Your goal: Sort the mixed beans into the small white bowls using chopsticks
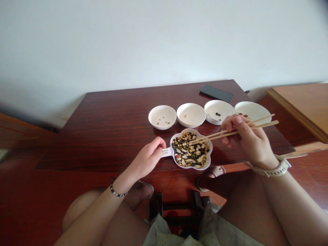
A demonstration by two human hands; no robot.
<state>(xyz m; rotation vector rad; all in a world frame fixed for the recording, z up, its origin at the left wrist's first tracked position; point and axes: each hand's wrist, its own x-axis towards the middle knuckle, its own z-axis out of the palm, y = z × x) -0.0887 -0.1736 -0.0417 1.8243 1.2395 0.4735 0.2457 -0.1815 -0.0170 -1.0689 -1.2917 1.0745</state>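
We see the left hand at the near table edge, fingers pinched shut on the handle tab of the flower-shaped dish, steadying it. The dish sits at the table's front edge, full of mixed beans: small, hard, smooth, likely slippery, so best pinched across the middle, one at a time. The right hand is curled closed around the chopsticks, light and stiff, tips over the beans. Whether the tips hold a bean, we cannot tell. Behind stand four small white bowls, nearly empty, close together. A dark phone lies beyond.
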